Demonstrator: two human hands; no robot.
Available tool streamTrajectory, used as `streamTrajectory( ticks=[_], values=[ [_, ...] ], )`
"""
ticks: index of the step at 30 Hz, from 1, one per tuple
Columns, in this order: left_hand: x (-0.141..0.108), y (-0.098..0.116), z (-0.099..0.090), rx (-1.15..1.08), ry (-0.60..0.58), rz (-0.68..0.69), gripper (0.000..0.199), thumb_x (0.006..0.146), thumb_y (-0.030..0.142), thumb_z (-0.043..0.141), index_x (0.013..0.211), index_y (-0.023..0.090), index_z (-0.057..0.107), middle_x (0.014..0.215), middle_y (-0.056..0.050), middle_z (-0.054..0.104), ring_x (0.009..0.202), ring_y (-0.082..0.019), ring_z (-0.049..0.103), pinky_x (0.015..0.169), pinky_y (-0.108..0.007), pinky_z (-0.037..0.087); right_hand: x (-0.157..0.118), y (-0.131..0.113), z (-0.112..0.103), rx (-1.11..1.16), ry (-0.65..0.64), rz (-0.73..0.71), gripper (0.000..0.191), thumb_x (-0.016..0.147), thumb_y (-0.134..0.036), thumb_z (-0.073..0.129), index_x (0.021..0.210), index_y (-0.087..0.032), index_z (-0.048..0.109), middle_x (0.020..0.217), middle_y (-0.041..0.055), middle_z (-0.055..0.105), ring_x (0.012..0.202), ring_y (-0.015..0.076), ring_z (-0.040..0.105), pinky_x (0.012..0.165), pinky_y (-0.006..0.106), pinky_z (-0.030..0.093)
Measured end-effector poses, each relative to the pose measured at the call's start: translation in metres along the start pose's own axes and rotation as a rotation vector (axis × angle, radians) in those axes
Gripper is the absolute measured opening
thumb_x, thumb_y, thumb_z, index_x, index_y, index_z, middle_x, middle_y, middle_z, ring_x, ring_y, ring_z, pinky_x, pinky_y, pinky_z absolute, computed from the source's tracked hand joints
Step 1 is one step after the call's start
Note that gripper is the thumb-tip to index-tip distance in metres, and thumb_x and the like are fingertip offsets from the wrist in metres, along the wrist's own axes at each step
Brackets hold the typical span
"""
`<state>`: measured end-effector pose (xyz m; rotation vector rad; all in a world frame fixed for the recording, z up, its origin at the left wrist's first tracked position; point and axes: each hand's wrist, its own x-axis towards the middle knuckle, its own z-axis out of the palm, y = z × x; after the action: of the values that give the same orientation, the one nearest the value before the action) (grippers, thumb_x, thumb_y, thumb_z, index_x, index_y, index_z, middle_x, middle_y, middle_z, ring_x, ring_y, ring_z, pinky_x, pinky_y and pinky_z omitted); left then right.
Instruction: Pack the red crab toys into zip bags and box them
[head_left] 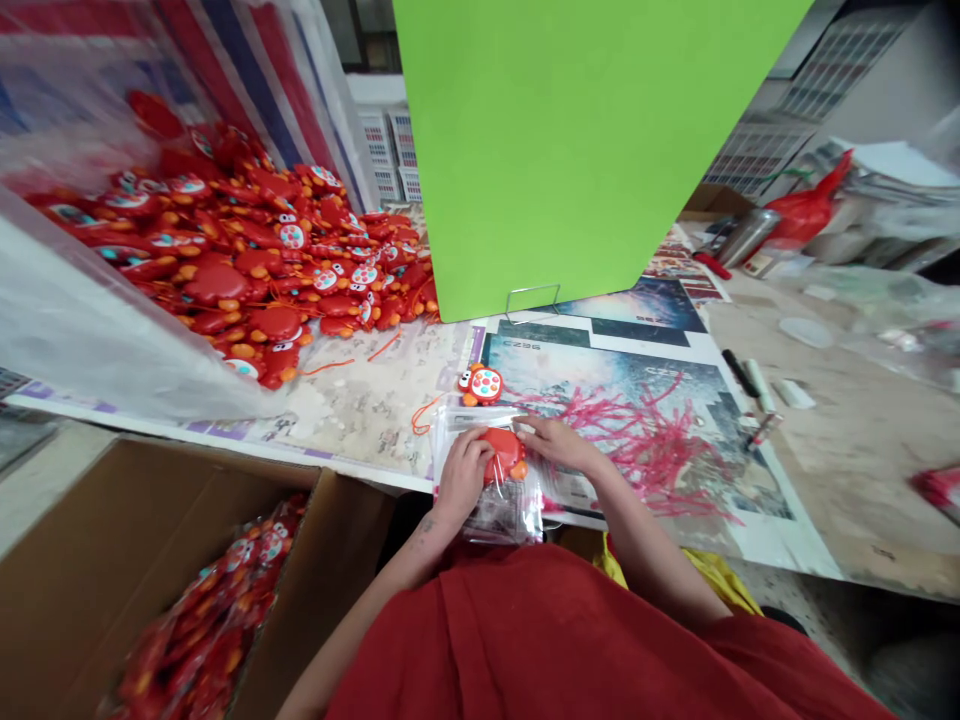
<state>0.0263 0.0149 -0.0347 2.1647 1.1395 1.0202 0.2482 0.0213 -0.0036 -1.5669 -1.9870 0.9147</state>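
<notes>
Orange-red crab toy held between two hands on a clear plastic bag

Both hands work close together, just in front of the person's red shirt. The left hand is curled, its fingers clenched against the toy's left side. The right hand lies flatter and reaches in from the right, its fingers extended and loose, resting on the bag's film just beyond the toy rather than gripping it. The toy sits between the two sets of fingers, touching the left ones and nearer the left hand, its wider axis running roughly across the person's front. Glare hides whether it is inside the bag.

A second crab toy with coloured buttons lies just beyond the fingers, past the bag's far edge, and an orange cord trails to their left. Farther left of the fingers, a heap of red crab toys spreads across the surface, while a cardboard box holding more stands nearer the person. A printed coral poster lies under and to the right of the right fingers.
</notes>
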Motion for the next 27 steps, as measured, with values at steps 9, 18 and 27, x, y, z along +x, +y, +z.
streamTrajectory(
  ticks=[9, 18, 27],
  values=[
    [0.011, 0.003, -0.017, -0.125, -0.186, -0.085, 0.015, 0.093, 0.023, 0.046, 0.093, 0.019, 0.061, 0.137, -0.01, 0.052, 0.129, -0.021, 0.047, 0.11, -0.044, 0.038, -0.009, -0.005, 0.006, 0.254, -0.152, 0.061, 0.051, 0.087, -0.026, 0.048, 0.137, -0.019, 0.052, 0.069, 0.0003, 0.066, 0.054, 0.0163, 0.057, 0.058, 0.03, 0.048],
    [0.03, 0.016, -0.038, -0.034, -0.277, -0.142, 0.014, 0.091, 0.02, 0.046, 0.088, 0.019, 0.06, 0.106, -0.007, 0.066, 0.104, -0.022, 0.056, 0.095, -0.038, 0.044, 0.0, -0.017, 0.027, 0.098, 0.196, 0.005, 0.048, 0.084, -0.013, 0.041, 0.129, -0.019, 0.058, 0.091, 0.0056, 0.07, 0.082, 0.019, 0.063, 0.082, 0.034, 0.049],
    [0.02, 0.009, -0.04, -0.066, -0.028, -0.261, 0.021, 0.091, 0.032, 0.049, 0.103, 0.02, 0.061, 0.103, -0.008, 0.066, 0.102, -0.022, 0.058, 0.092, -0.037, 0.045, 0.005, -0.032, 0.042, 0.478, 0.268, 0.025, 0.04, 0.093, -0.025, 0.038, 0.128, -0.022, 0.056, 0.063, -0.0017, 0.059, 0.053, 0.0145, 0.06, 0.054, 0.028, 0.052]
  ],
)
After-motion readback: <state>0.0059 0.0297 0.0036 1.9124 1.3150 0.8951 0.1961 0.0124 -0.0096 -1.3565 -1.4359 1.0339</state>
